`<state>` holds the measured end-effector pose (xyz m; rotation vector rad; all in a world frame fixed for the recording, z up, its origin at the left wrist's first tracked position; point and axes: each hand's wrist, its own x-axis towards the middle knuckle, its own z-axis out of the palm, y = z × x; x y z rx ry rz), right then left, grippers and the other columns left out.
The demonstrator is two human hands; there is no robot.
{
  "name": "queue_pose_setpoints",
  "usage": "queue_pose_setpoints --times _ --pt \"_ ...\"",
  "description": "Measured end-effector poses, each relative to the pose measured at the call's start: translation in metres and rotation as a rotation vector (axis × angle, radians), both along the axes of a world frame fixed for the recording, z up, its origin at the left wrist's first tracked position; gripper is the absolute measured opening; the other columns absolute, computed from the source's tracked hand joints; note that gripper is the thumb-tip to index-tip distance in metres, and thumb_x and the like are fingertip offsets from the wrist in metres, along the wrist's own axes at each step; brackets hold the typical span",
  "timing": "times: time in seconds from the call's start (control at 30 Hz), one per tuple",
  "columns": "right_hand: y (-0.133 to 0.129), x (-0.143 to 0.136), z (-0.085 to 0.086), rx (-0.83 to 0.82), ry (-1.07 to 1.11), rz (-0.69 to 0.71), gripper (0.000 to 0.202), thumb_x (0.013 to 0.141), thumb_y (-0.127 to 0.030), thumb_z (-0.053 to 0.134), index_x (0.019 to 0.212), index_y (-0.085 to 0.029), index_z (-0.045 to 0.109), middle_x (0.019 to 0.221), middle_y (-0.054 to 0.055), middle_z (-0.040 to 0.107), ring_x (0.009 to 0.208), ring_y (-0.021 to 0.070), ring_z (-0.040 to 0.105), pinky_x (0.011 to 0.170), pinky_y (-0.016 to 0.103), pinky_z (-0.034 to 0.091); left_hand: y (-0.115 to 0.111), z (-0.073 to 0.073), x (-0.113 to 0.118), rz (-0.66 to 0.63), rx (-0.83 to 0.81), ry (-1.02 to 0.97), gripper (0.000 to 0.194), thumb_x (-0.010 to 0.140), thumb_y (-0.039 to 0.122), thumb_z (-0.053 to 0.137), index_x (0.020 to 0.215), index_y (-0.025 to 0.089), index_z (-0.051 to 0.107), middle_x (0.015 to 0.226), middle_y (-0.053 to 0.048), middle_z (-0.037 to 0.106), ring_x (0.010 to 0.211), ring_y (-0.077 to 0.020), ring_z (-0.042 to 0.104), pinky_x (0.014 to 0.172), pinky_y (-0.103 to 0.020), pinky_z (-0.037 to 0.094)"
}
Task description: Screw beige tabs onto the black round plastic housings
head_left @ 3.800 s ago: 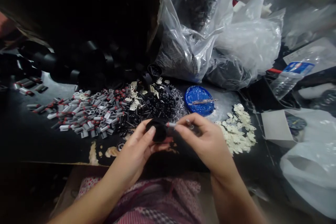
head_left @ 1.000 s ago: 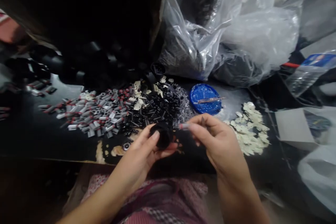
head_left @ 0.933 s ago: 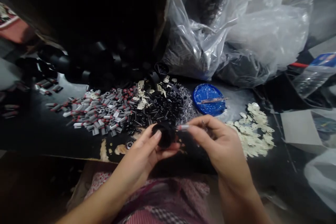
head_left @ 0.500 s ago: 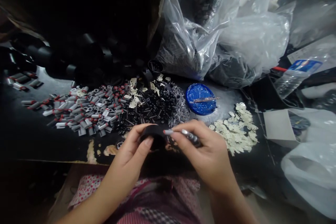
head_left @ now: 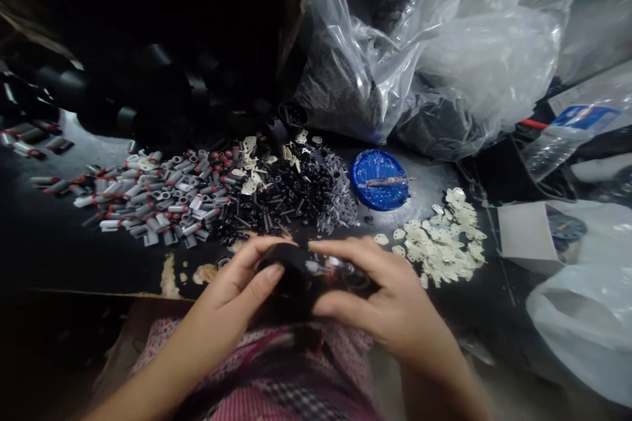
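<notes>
My left hand [head_left: 241,283] is closed around a round black plastic part [head_left: 284,270], like a short cup or ring, with the thumb on its near side. Against its right side, my right hand [head_left: 375,289] is wrapped around a dark, shiny part [head_left: 348,271] with a small spring and a grey piece at its left end. Fingers and blur hide where the two parts meet. Just beyond the hands lie small black parts and springs [head_left: 266,210], beside a heap of grey tubes with red ends [head_left: 162,194].
A blue lid [head_left: 368,194] with grease and a stick lies beyond my right hand. Cream-coloured flat plates [head_left: 449,240] are heaped to the right, beside a white box [head_left: 526,233]. Clear plastic bags [head_left: 375,89] stand at the back. A plastic bottle [head_left: 560,138] leans at right.
My right hand has moved from pinching a small grey tube with a red end to wrapping the dark part, now against the black round part. The view has shifted slightly.
</notes>
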<state>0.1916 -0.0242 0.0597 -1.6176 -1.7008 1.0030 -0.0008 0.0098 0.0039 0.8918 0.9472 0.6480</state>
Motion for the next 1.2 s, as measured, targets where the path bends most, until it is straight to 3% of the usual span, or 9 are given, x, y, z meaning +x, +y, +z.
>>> queue_pose_setpoints --times 0.07,0.13,0.23,0.33,0.4,0.57,0.67,0.93,1.2 --pt "0.0 0.001 -0.004 -0.25 0.256 0.019 0.028 0.079 -0.041 0.069 0.101 -0.023 0.071 0.076 -0.001 0.07 0.066 0.0145 0.063 0.061 0.027 0.048 -0.005 -0.002 -0.004 -0.019 -0.075 -0.05 0.019 0.083 0.04 0.064 0.098 0.031 0.071 0.105 -0.001 0.068 0.103 -0.0241 0.06 0.088 -0.032 0.047" --pt "-0.001 0.0 -0.009 -0.383 0.407 0.01 0.021 0.081 -0.04 0.066 0.089 -0.02 0.072 0.07 -0.001 0.07 0.062 0.0132 0.062 0.058 0.025 0.049 -0.011 -0.002 -0.007 -0.017 -0.111 -0.069 0.018 0.08 0.041 0.066 0.093 0.03 0.073 0.096 -0.002 0.069 0.093 -0.0225 0.063 0.081 -0.03 0.049" --pt "0.0 -0.004 -0.014 -0.386 0.407 -0.033 0.013 0.077 -0.032 0.07 0.072 -0.019 0.07 0.068 -0.001 0.069 0.062 0.0121 0.06 0.061 0.024 0.049 -0.018 -0.001 -0.011 -0.013 -0.154 -0.069 0.018 0.078 0.041 0.069 0.089 0.028 0.074 0.084 0.0 0.07 0.078 -0.0181 0.063 0.072 -0.025 0.049" --pt "0.003 -0.01 -0.016 -0.383 0.398 0.011 0.015 0.083 -0.032 0.064 0.075 -0.02 0.07 0.063 -0.003 0.066 0.058 0.011 0.058 0.058 0.024 0.046 -0.019 -0.002 -0.014 0.024 -0.228 -0.106 0.017 0.078 0.039 0.071 0.09 0.028 0.074 0.085 0.001 0.07 0.08 -0.0173 0.064 0.075 -0.025 0.051" --pt "0.007 -0.014 -0.019 -0.281 0.239 -0.008 0.018 0.089 -0.031 0.057 0.084 -0.021 0.07 0.068 -0.003 0.069 0.062 0.0122 0.061 0.063 0.026 0.045 -0.018 -0.004 -0.014 0.111 -0.279 -0.15 0.017 0.08 0.037 0.069 0.095 0.029 0.072 0.091 0.001 0.071 0.084 -0.018 0.065 0.079 -0.028 0.053" --pt "0.02 -0.031 -0.039 0.008 -0.482 -0.03 0.012 0.089 -0.027 0.058 0.088 -0.018 0.066 0.085 0.003 0.071 0.078 0.0219 0.062 0.077 0.038 0.035 -0.011 -0.007 -0.009 0.342 -0.266 -0.208 0.017 0.086 0.033 0.062 0.102 0.027 0.067 0.107 0.0 0.071 0.103 -0.019 0.064 0.096 -0.034 0.049" --pt "0.023 -0.037 -0.048 0.036 -0.57 0.002 0.011 0.088 -0.026 0.058 0.088 -0.016 0.063 0.083 0.004 0.07 0.076 0.0222 0.062 0.075 0.038 0.032 -0.006 -0.005 -0.005 0.386 -0.268 -0.222 0.017 0.088 0.033 0.06 0.103 0.026 0.066 0.115 -0.001 0.07 0.114 -0.0204 0.059 0.101 -0.036 0.046" --pt "0.013 -0.036 -0.04 0.2 -0.312 -0.073 0.006 0.089 -0.02 0.06 0.087 -0.019 0.065 0.08 0.0 0.07 0.074 0.0164 0.06 0.073 0.032 0.033 -0.008 -0.002 0.004 0.448 -0.314 -0.27 0.014 0.088 0.028 0.062 0.099 0.025 0.068 0.106 0.0 0.073 0.1 -0.0157 0.066 0.091 -0.029 0.053" --pt "0.013 -0.027 -0.034 0.044 0.033 -0.12 0.007 0.084 -0.019 0.066 0.089 -0.023 0.068 0.085 -0.003 0.071 0.08 0.0145 0.063 0.076 0.03 0.041 -0.009 0.001 0.005 0.45 -0.314 -0.392 0.012 0.088 0.027 0.062 0.092 0.022 0.071 0.097 -0.002 0.076 0.094 -0.0174 0.069 0.089 -0.032 0.055"
